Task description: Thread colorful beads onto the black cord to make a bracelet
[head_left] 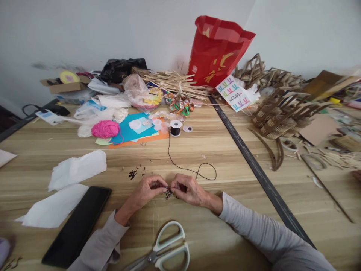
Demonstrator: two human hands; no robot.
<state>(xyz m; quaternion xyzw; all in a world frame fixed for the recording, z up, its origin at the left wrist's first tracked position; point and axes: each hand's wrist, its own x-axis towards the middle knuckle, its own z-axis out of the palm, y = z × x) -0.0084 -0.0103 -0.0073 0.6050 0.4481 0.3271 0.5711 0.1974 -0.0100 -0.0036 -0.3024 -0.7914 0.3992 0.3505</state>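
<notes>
My left hand point(148, 189) and my right hand point(188, 189) meet over the wooden table point(225, 162), fingertips pinched together. Between them hangs a small dark beaded piece point(168, 194) strung on a thin black cord point(180, 165). The cord loops on the table and runs back to a spool of black cord point(175, 128). A few tiny dark beads point(133, 173) lie scattered just left of my left hand.
Grey-handled scissors point(166, 250) lie at the near edge, a black phone point(77, 226) and white paper sheets point(76, 169) to the left. Pink yarn point(105, 129), blue paper, a red bag point(217, 51), wooden sticks and woven stick baskets point(279, 113) crowd the back and right.
</notes>
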